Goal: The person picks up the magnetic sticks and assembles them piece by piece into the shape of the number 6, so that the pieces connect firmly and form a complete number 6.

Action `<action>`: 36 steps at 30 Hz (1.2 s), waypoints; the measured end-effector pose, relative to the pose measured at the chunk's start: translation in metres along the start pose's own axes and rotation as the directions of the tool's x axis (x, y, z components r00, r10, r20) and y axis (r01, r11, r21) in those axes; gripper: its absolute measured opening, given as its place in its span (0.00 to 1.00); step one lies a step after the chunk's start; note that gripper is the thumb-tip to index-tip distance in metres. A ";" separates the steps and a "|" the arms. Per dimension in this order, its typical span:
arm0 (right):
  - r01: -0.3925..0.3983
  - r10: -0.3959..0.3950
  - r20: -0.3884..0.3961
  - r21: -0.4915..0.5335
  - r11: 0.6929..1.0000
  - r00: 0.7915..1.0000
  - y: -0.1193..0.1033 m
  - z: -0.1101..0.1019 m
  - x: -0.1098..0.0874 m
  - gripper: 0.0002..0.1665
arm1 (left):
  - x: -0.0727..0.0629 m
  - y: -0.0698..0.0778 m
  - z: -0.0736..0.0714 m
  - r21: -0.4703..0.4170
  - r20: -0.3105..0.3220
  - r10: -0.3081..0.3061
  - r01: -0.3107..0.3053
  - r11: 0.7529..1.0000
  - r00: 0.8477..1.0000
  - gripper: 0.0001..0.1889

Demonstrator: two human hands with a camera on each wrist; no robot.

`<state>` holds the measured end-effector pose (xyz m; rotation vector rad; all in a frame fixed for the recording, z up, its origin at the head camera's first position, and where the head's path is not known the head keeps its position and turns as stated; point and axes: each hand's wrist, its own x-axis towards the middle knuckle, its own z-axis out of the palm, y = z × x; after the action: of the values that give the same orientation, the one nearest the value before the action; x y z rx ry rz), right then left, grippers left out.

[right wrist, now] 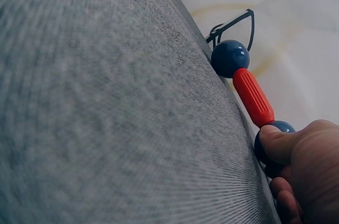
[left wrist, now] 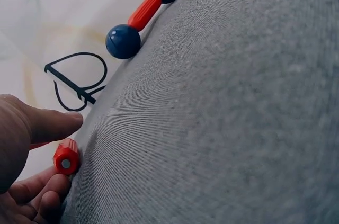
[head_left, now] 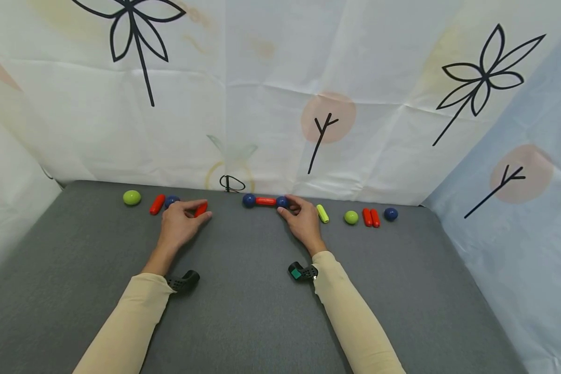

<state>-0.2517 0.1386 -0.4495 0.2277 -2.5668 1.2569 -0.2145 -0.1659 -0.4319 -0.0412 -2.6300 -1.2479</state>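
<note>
In the head view my left hand (head_left: pixel 179 223) is at the table's far left. Its thumb and fingers straddle a red rod (head_left: pixel 201 209); the left wrist view shows a gap between the thumb and this rod (left wrist: pixel 66 156), whose end bears a small metal-looking disc. Behind that hand sits a partly hidden blue ball (head_left: pixel 171 200). My right hand (head_left: pixel 305 221) pinches a blue ball (head_left: pixel 282 201) between thumb and fingers. That ball joins a ribbed red rod (right wrist: pixel 253 97), with a second blue ball (right wrist: pixel 230 58) on the other end, forming a dumbbell shape on the table.
Left of my left hand lie a green ball (head_left: pixel 132 197) and a red rod (head_left: pixel 157 204). Right of my right hand are a yellow-green rod (head_left: pixel 323 213), a green ball (head_left: pixel 351 217), two red rods (head_left: pixel 371 217) and a blue ball (head_left: pixel 390 214). A patterned cloth (head_left: pixel 271 130) hangs behind the grey table (head_left: pixel 243 301).
</note>
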 end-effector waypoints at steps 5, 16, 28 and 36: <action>0.033 -0.033 -0.026 -0.010 0.999 0.999 0.000 0.001 -0.001 0.24 | 0.001 0.001 -0.001 0.026 0.023 0.017 -0.018 1.000 1.000 0.16; -0.007 0.006 0.005 0.001 1.000 1.000 0.001 0.000 0.000 0.25 | 0.002 0.006 -0.001 0.005 0.046 0.017 -0.017 1.000 0.999 0.14; -0.007 0.007 0.011 -0.001 1.000 1.000 0.001 -0.001 0.001 0.25 | -0.003 0.026 0.022 -0.283 0.197 -0.054 0.110 0.953 0.979 0.18; -0.017 0.017 0.003 0.002 1.000 1.000 0.000 0.000 0.002 0.25 | -0.010 0.038 0.038 -0.329 0.226 -0.020 0.096 0.939 0.974 0.18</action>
<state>-0.2533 0.1385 -0.4494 0.2083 -2.5756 1.2656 -0.2080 -0.1119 -0.4288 -0.1697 -2.5728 -1.8006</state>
